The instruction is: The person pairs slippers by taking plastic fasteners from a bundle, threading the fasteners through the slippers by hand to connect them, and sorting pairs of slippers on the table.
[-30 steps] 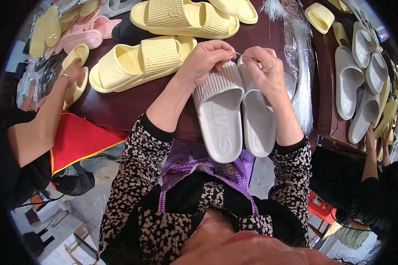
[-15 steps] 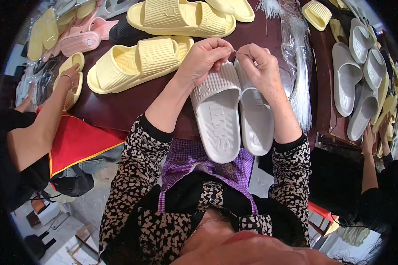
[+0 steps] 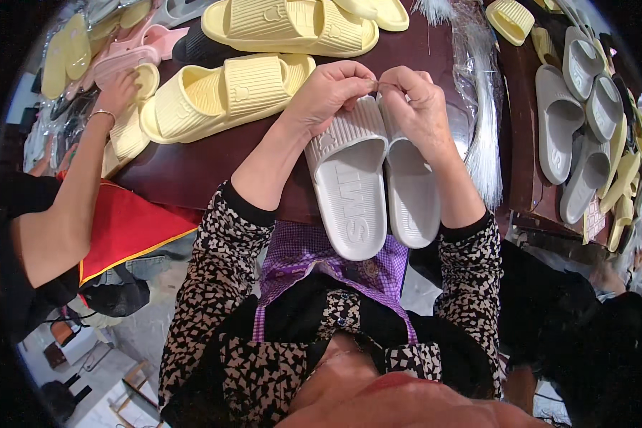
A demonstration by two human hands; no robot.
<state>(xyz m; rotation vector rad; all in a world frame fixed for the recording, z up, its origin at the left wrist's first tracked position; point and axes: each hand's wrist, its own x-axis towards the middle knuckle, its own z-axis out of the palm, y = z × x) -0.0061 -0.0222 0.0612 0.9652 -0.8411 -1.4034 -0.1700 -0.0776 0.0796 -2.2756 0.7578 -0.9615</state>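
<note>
A pair of grey slide slippers lies at the table's near edge, toes away from me: the left slipper (image 3: 349,203) and the right slipper (image 3: 414,196). Both my hands are closed in a pinch above their ribbed straps, fingertips almost meeting. Between thumb and finger my left hand (image 3: 333,91) grips one end of a thin strand (image 3: 378,85), barely visible. My right hand (image 3: 415,107) pinches the same strand from the other side and covers much of the right slipper's strap. What the strand passes through is hidden.
Large yellow slippers (image 3: 246,89) lie beyond my left forearm. A bundle of fine white strands (image 3: 483,135) in clear wrap hangs over the table edge at right. Further right are piled grey slippers (image 3: 558,121). On the left, a co-worker's hand (image 3: 118,91) touches a yellow slipper (image 3: 130,137).
My hands stay pinched in nearly the same place, the right turned slightly. The co-worker's hand at left has moved away from me with its slipper. Hands at far right have withdrawn from the pile.
</note>
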